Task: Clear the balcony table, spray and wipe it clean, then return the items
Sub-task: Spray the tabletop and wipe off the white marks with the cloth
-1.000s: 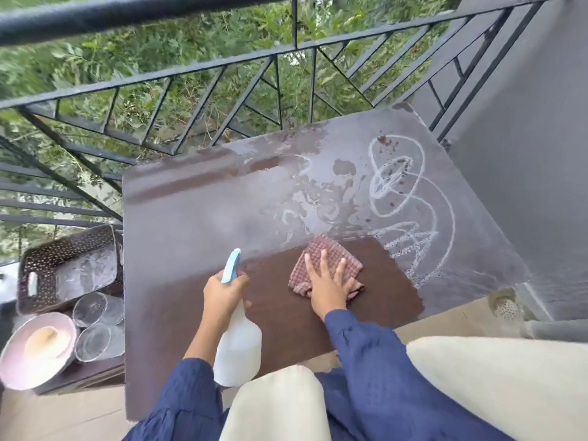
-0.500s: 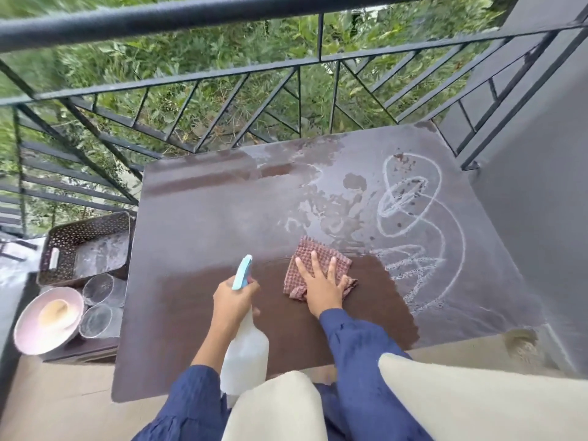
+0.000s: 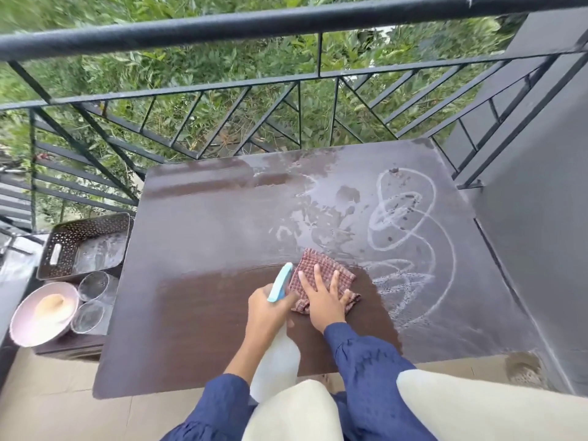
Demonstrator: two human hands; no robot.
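Observation:
The brown balcony table [image 3: 197, 237] is dusty and wet at the back, with white chalk scribbles [image 3: 410, 230] on its right half and a dark wiped band near me. My right hand [image 3: 321, 297] presses flat, fingers spread, on a red checked cloth [image 3: 319, 265] at the edge of the wiped band. Just left of it, my left hand [image 3: 265, 308] grips the neck of a white spray bottle [image 3: 275, 361] with a light blue trigger [image 3: 280, 281], held above the table's front.
A low stand at the left holds a dark perforated basket [image 3: 68, 240], two clear glasses [image 3: 94, 286] and a pink bowl [image 3: 24, 326]. A black metal railing [image 3: 286, 87] runs behind the table. A grey wall [image 3: 541, 218] lies at the right, a floor drain [image 3: 521, 367] beside it.
My right hand has kept the cloth near the same spot on the table. My left hand with the bottle has come closer to it. My head has lifted, showing more railing.

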